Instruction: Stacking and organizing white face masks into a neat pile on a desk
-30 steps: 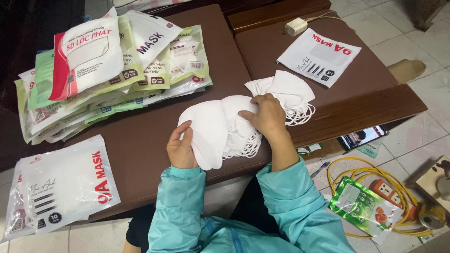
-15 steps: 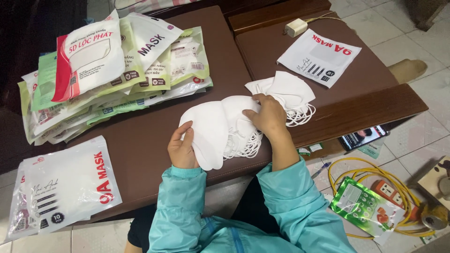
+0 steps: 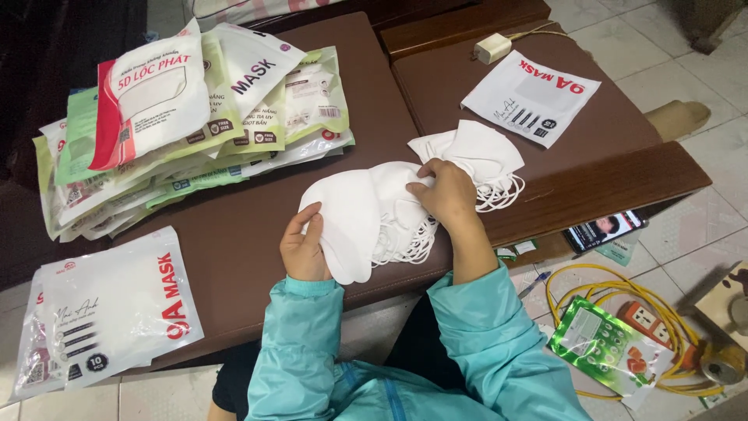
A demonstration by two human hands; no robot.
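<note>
home packing spot, tiled floor (image 3: 623,23), dark wooden tables (image 3: 257,234), stacked mask packets (image 3: 187,132)

Right hand (image 3: 446,189) now nearer mask stack (image 3: 354,218)

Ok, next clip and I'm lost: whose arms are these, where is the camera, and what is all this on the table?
No machine here: a person in a teal jacket works with bare hands, filmed from a camera on their head looking down. The left hand and right hand both grip a fanned stack of white face masks on a dark brown table. More loose masks lie just beyond. Upper left is a pile of packaged masks; white mask bags lie lower left and upper right.
</note>
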